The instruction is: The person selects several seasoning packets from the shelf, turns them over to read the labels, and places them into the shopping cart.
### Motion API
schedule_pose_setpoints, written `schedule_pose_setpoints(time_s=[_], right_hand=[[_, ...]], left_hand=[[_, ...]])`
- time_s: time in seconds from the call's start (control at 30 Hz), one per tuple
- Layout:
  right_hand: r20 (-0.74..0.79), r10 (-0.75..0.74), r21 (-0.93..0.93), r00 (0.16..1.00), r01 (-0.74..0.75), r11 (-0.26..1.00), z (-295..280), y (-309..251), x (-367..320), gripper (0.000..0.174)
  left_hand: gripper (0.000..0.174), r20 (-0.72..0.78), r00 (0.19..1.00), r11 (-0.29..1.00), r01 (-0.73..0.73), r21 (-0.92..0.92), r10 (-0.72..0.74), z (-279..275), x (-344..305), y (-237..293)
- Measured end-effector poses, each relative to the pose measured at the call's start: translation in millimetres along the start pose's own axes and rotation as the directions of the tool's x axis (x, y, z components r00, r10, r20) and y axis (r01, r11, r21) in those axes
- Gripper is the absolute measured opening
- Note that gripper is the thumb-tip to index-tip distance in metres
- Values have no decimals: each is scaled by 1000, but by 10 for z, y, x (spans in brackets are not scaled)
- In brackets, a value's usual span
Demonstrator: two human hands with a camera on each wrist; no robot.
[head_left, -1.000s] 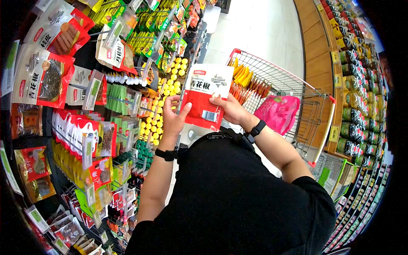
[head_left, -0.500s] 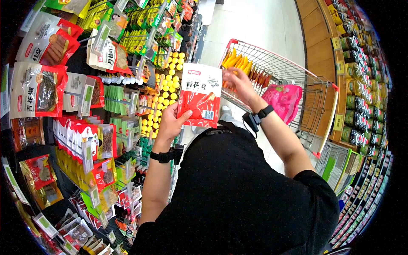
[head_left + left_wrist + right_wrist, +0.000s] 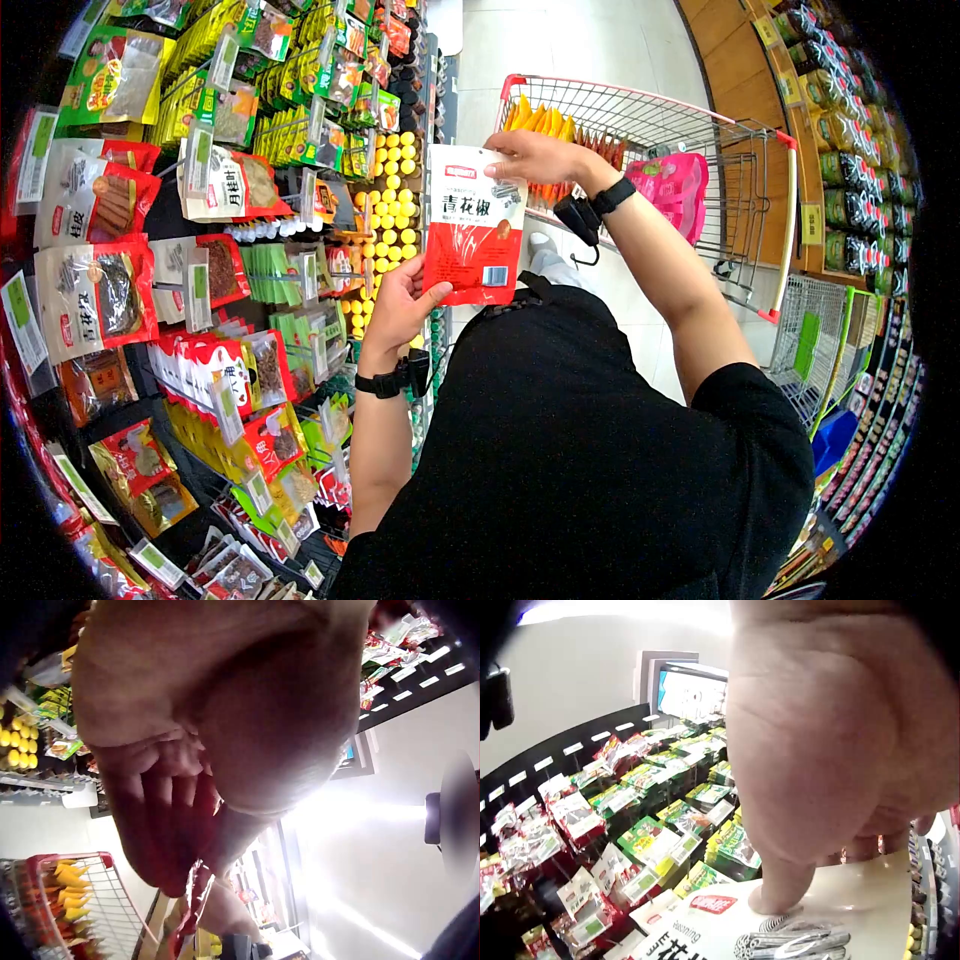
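A red and white seasoning pouch (image 3: 475, 225) with a barcode and large Chinese print faces up in front of my body. My left hand (image 3: 398, 305) grips its lower left edge, thumb laid over the red front. At the upper right corner, my right hand (image 3: 540, 162) pinches the pouch, and the right wrist view shows its thumb (image 3: 784, 889) pressing the white face beside the logo while the fingers pass behind. In the left wrist view, the palm (image 3: 262, 750) hides most of the pouch, leaving a shiny red edge (image 3: 196, 892) visible.
A wire shopping cart (image 3: 785, 215) stands ahead right, holding yellow-orange packets (image 3: 540, 120) and a pink bag (image 3: 668, 190). Hanging spice packets (image 3: 95, 295) and yellow-capped containers (image 3: 390, 200) line the left. Another cart (image 3: 800, 320) and shelves of dark packages (image 3: 850, 250) are at right.
My right hand let go of the pouch's right side, moved up, and now pinches its upper right corner. The left hand keeps its grip. The view has shifted slightly.
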State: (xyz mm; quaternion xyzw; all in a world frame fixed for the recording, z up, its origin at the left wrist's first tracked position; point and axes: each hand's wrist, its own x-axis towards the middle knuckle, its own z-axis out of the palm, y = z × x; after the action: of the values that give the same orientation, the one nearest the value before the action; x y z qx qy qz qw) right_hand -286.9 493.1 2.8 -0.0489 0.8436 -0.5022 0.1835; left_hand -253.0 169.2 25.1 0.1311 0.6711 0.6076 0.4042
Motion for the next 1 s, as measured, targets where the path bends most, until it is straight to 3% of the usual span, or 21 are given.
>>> schedule_pose_setpoints(time_s=[0.03,0.07,0.23,0.3,0.4,0.53,0.8,0.9,0.93,1.0], right_hand=[[37,16,3,999,-16,1000,-48,-11,-2,38],[-58,-64,35,996,66,997,-44,33,-4,30],[-46,-30,68,999,33,997,-200,185,-178,21],[-121,-83,162,989,102,982,-178,274,-238,25],[-99,-17,238,995,41,970,-290,334,-370,20],[-97,-67,286,993,92,954,-448,427,-528,20],[-46,10,330,999,6,944,-790,521,-1053,24],[-134,143,421,981,-75,904,-927,600,-1321,29],[-153,101,444,983,-23,896,-974,672,-1400,34],[-191,147,413,970,-56,909,-1047,748,-1572,34]], left_hand=[[46,-3,1000,1000,-16,-14,16,5,-3,11],[47,-8,999,999,-33,-29,33,17,-12,22],[50,13,999,992,-47,-115,49,-16,-3,-18],[38,25,997,984,-68,-164,73,-18,13,-21],[19,4,997,972,-72,-223,75,11,77,-67],[13,-14,997,967,-79,-241,78,76,177,-81],[19,-6,999,991,-43,-123,43,285,488,-15],[24,-33,998,990,-59,-127,55,368,612,-54],[27,-29,999,993,-46,-110,43,339,644,-106],[27,-33,999,995,-28,-98,25,342,680,-124]])
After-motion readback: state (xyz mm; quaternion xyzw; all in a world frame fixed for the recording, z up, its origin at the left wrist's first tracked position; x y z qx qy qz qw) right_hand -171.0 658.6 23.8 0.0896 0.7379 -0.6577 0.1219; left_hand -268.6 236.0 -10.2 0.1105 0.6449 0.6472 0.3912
